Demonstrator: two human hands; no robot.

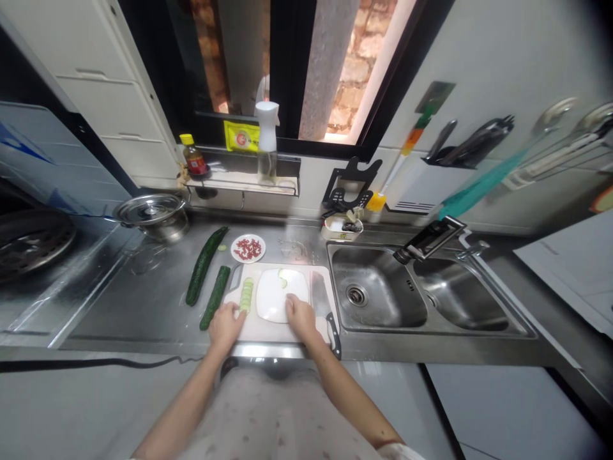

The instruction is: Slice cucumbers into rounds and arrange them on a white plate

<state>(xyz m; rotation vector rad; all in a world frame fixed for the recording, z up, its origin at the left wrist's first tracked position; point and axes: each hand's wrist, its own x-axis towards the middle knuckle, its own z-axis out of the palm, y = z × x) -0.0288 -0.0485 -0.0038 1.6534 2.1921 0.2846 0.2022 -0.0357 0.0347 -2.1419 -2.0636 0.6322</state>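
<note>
A row of overlapping cucumber slices [247, 292] lies on the left part of a white cutting board [249, 332]. My left hand [225, 327] is at the near end of that row, its fingertips closed together on a slice. To the right, a white square plate [272, 303] rests on the board with a couple of pale green slices [283, 279] near its far edge. My right hand [301, 319] is closed at the plate's right rim. A knife [334, 332] with a black handle lies along the board's right side. Left of the board are a whole cucumber [205, 267] and a cut cucumber [215, 299].
Behind the board stands a small round plate [248, 249] of chopped red pieces. A lidded steel pot [156, 214] is at the back left. On the right is a double sink [378, 287] with a black faucet [431, 239]. A wall shelf [244, 185] carries bottles.
</note>
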